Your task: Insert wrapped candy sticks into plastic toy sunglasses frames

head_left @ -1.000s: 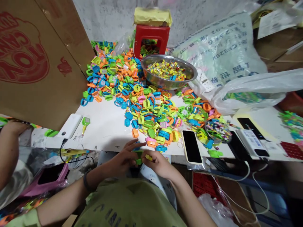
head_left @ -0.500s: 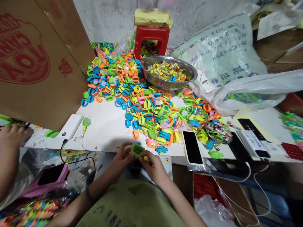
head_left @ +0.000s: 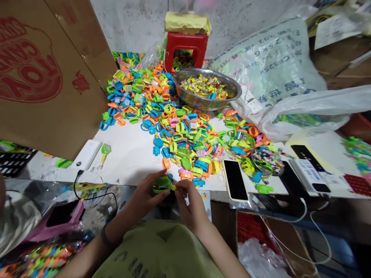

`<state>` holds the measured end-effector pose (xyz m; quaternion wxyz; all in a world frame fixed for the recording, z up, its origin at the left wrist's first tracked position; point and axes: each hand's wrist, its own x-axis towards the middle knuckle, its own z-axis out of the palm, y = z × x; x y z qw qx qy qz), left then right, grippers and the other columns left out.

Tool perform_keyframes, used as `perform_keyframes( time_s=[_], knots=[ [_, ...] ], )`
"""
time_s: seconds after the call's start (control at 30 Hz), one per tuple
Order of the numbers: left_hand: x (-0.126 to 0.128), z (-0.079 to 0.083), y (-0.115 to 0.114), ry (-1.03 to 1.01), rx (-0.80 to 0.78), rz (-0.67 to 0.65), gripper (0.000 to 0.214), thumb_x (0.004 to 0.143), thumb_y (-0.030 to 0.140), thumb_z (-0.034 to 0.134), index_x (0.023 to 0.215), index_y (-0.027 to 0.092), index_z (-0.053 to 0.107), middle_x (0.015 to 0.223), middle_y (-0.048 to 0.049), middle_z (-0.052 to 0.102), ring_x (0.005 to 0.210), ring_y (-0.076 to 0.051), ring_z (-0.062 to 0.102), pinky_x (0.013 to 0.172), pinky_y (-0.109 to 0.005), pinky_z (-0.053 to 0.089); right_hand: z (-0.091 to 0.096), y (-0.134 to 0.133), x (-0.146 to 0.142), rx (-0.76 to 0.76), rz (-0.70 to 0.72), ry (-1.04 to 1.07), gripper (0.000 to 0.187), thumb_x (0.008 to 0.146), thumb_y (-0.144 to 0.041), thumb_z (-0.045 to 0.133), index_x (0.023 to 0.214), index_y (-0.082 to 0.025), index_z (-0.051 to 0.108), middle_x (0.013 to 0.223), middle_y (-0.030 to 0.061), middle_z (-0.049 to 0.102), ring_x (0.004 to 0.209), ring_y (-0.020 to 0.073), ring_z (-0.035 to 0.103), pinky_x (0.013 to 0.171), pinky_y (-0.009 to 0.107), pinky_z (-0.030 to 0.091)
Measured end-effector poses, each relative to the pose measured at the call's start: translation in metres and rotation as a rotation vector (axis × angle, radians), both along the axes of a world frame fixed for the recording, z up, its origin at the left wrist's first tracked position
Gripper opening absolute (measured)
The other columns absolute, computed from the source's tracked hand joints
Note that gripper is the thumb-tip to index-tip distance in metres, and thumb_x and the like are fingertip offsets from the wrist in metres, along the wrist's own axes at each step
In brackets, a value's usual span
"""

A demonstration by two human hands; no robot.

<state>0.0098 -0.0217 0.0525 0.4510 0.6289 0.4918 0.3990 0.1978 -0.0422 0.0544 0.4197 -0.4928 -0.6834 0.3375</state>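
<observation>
My left hand (head_left: 145, 195) is closed around a green toy watch (head_left: 162, 185) at the table's front edge. Its strap loop stands open toward me. From the other side, my right hand (head_left: 191, 202) pinches a small yellow piece (head_left: 174, 187) against the end of the watch; whether the piece is inside or only touching, I cannot tell. Just beyond my fingers spreads a heap of toy watches (head_left: 185, 150) in blue, green, orange, yellow and pink. A metal bowl (head_left: 199, 103) behind them holds small yellow wrapped pieces.
A large cardboard box (head_left: 49, 73) stands at the left, near a white power bank (head_left: 87, 155) and a lone green toy (head_left: 106, 149). To the right lie a phone (head_left: 235, 180) and a bowl of small beads (head_left: 268, 160). A red stool (head_left: 187, 38) stands at the back.
My left hand has turned the green watch, so its loop now shows. My right hand has shifted slightly right with the yellow piece. Another person's hand at the far left has withdrawn.
</observation>
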Motion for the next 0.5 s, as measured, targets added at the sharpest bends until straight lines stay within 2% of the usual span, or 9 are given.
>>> perform_keyframes(
  time_s=[0.1, 0.2, 0.33, 0.5],
  knots=[
    [0.0011, 0.0044, -0.0023, 0.11, 0.12, 0.049, 0.048, 0.078, 0.034, 0.077, 0.123, 0.024, 0.066, 0.106, -0.0069, 0.073, 0.096, -0.02, 0.068, 0.085, -0.033, 0.055, -0.0003, 0.0001, -0.003, 0.046, -0.028, 0.014, 0.012, 0.097, -0.019, 0.047, 0.107, -0.025, 0.052, 0.095, 0.0015, 0.064, 0.082, 0.0137, 0.061, 0.07, 0.022, 0.048],
    [0.0017, 0.007, -0.0038, 0.175, 0.205, 0.062, 0.042, 0.077, 0.034, 0.078, 0.116, 0.023, 0.068, 0.106, -0.0054, 0.075, 0.097, -0.02, 0.069, 0.086, -0.031, 0.056, -0.0014, -0.002, -0.0033, 0.061, -0.073, 0.03, 0.012, 0.097, -0.018, 0.049, 0.106, -0.025, 0.052, 0.096, 0.0013, 0.064, 0.084, 0.0129, 0.062, 0.071, 0.021, 0.048],
    [0.0005, 0.0084, -0.0041, 0.217, 0.246, 0.006, 0.04, 0.081, 0.032, 0.075, 0.119, 0.022, 0.066, 0.114, -0.0056, 0.074, 0.101, -0.018, 0.071, 0.089, -0.029, 0.056, -0.002, -0.0017, -0.0021, 0.023, -0.015, 0.031, 0.013, 0.098, -0.019, 0.046, 0.107, -0.025, 0.053, 0.096, 0.0016, 0.065, 0.085, 0.0132, 0.063, 0.071, 0.021, 0.05],
    [-0.0018, 0.0071, -0.0034, 0.252, 0.253, -0.033, 0.043, 0.082, 0.031, 0.074, 0.123, 0.023, 0.063, 0.116, -0.0042, 0.073, 0.103, -0.017, 0.07, 0.09, -0.028, 0.056, -0.0058, 0.0006, -0.0032, 0.04, -0.033, -0.003, 0.015, 0.098, -0.017, 0.043, 0.107, -0.025, 0.053, 0.095, 0.0014, 0.065, 0.084, 0.0138, 0.063, 0.073, 0.023, 0.05]
  ],
)
